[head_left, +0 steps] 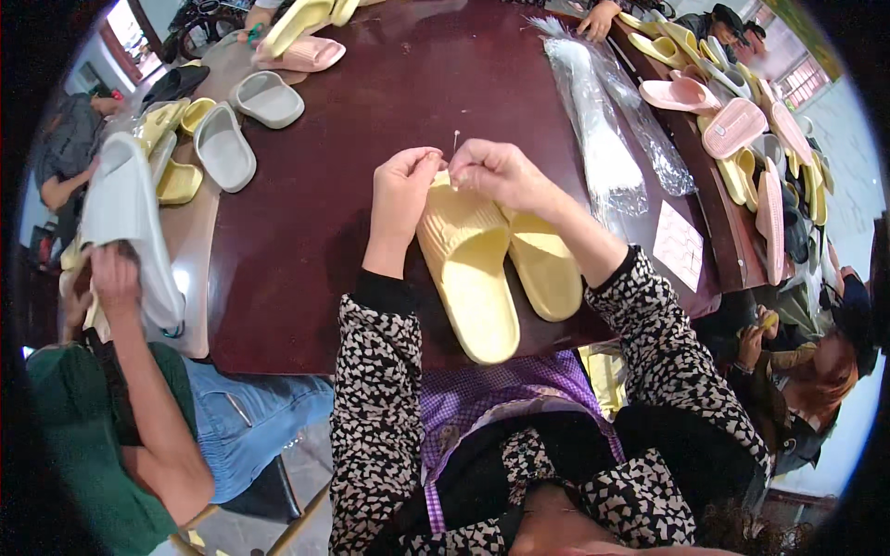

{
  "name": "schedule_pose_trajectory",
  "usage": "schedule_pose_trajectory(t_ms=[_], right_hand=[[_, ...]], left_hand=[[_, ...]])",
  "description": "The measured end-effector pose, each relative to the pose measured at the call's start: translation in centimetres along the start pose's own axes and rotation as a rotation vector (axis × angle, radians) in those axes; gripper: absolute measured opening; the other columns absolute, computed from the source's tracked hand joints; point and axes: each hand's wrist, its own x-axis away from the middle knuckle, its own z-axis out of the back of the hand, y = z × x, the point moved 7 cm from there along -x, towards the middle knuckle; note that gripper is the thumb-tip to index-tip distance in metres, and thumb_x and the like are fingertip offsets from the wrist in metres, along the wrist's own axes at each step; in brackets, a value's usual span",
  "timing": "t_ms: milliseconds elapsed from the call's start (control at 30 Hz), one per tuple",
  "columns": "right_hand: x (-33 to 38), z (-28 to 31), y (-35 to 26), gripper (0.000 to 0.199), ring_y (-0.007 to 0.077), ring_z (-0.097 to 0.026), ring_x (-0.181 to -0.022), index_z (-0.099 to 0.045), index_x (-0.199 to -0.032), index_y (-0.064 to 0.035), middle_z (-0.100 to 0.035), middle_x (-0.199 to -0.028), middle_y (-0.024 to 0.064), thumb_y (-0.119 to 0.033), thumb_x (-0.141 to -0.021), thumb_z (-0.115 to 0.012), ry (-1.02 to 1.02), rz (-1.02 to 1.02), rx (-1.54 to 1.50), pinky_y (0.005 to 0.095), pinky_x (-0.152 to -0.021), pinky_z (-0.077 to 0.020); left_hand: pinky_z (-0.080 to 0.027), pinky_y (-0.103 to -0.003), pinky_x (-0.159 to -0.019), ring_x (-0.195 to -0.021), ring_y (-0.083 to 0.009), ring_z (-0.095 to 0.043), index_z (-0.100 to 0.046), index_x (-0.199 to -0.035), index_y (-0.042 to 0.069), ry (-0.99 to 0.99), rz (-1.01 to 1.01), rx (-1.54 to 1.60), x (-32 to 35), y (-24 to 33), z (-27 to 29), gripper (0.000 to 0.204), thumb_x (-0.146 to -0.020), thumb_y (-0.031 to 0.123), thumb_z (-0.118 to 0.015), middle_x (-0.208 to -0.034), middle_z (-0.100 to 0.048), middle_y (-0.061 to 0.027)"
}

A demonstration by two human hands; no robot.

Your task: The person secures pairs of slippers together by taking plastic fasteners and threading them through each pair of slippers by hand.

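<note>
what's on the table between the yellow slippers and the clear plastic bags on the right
Nothing: in the head view, only bare dark tabletop separates the yellow slippers from the clear plastic bags.

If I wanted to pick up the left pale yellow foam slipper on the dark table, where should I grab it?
Probably by the open heel end of the left pale yellow foam slipper, coming from the near table edge: it overhangs slightly there, while both hands crowd the strap end.

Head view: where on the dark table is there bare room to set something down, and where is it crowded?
Bare: the table middle, between the grey slippers and the plastic bags, beyond the left hand and right hand. Also left of the yellow slippers. Crowded: the right edge with pink and yellow slippers, and the far left corner.
</note>
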Motion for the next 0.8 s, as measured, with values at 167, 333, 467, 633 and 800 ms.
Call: schedule_pose_trajectory(t_ms=[167,333,467,633,800], right_hand=[[2.5,-0.6,-1.6,0.003,0.0095,-0.056,-0.078,-0.057,-0.085,-0.0019,-0.06,-0.08,0.0021,-0.005,-0.087,-0.056,0.002,0.04,0.177,0.0258,-0.072,-0.046],[3.6,-0.3,-1.3,0.002,0.0108,-0.057,-0.079,-0.058,-0.087,-0.0026,-0.061,-0.08,0.0028,-0.004,-0.086,-0.057,-0.014,0.023,0.198,0.0266,-0.073,-0.0461],[4.4,0.5,-1.7,0.003,0.0111,-0.057,-0.081,-0.059,-0.088,-0.0024,-0.061,-0.082,0.0023,-0.003,-0.086,-0.056,0.012,0.061,0.195,0.0258,-0.075,-0.0456],[5.4,2.4,-1.5,0.005,0.0114,-0.057,-0.08,-0.059,-0.089,-0.0014,-0.062,-0.084,0.0035,-0.003,-0.086,-0.056,0.232,0.151,0.106,0.0253,-0.075,-0.0453],[6.0,3.0,-0.8,0.005,0.0113,-0.056,-0.078,-0.059,-0.087,-0.0011,-0.061,-0.083,0.0037,-0.004,-0.085,-0.056,0.337,-0.033,0.018,0.0252,-0.072,-0.0453]], left_hand=[[-0.048,-0.023,-0.066,-0.071,-0.0095,-0.058,-0.064,-0.096,0.0,-0.297,0.25,0.558,0.8,-0.4,-3.4,0.013,-0.088,0.006,-0.056,-0.088,-0.063,-0.0052],[-0.044,-0.02,-0.059,-0.063,-0.0061,-0.052,-0.064,-0.091,0.001,-0.349,0.252,0.648,1.1,-0.5,-4.6,0.009,-0.085,0.004,-0.058,-0.083,-0.063,-0.0031],[-0.043,-0.019,-0.057,-0.059,-0.0059,-0.049,-0.063,-0.088,0.001,-0.323,0.276,0.724,1.2,-0.5,-5.0,0.007,-0.084,0.002,-0.059,-0.082,-0.062,-0.004],[-0.043,-0.018,-0.055,-0.055,-0.0055,-0.048,-0.063,-0.087,0.0,-0.291,0.277,0.749,1.4,0.4,-5.3,0.005,-0.083,0.001,-0.06,-0.079,-0.062,-0.0044],[-0.041,-0.017,-0.051,-0.053,-0.0032,-0.047,-0.062,-0.086,0.001,-0.202,0.191,0.502,1.5,0.8,-5.7,0.004,-0.083,0.0,-0.061,-0.076,-0.061,-0.0027]])
